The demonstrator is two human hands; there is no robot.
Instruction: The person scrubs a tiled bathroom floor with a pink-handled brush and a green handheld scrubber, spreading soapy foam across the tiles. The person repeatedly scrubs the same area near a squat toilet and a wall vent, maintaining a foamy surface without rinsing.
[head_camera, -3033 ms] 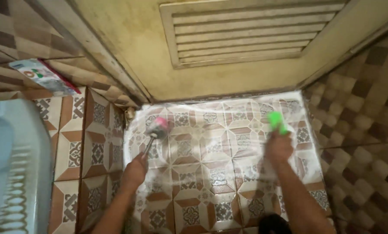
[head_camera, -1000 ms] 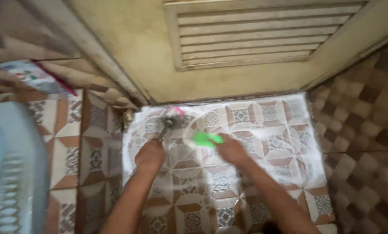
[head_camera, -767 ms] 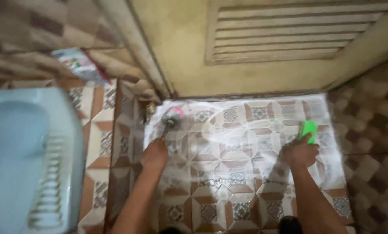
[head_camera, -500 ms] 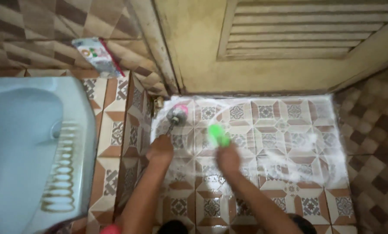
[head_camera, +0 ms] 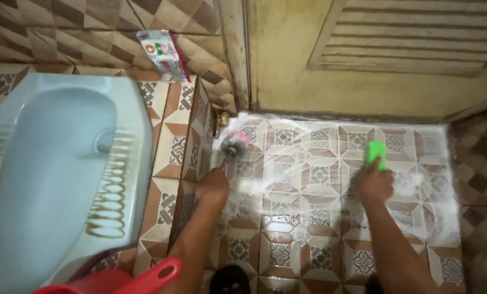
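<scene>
Hands low over a soapy tiled floor (head_camera: 309, 218), seen from above. Left hand (head_camera: 213, 185) closed around the handle of a small brush (head_camera: 233, 144), its pink and grey round head pressed on the floor at the far left corner of the wet patch, just beside the raised step (head_camera: 192, 141) and near the foot of the door frame (head_camera: 235, 54). Right hand (head_camera: 373, 184) curled over the near end of a bright green scrubber (head_camera: 375, 152), held flat against the tiles toward the right edge of the floor, near the door (head_camera: 287, 71). Both hands well apart, one at each side of the foamy area. White suds spread across the patterned tiles from the door's bottom edge back toward the wrists, thickest along the right side.

Pale blue squat toilet (head_camera: 53, 163) set into the raised platform on the left, brown stains along its ribbed footrest. Small printed packet (head_camera: 163, 54) leaning against the brown checkered wall (head_camera: 64, 32) at the back edge of the platform. Red plastic handle (head_camera: 151, 275) at the bottom edge, partly cut off. Slatted vent (head_camera: 417, 38) in the lower panel of the yellowish door
</scene>
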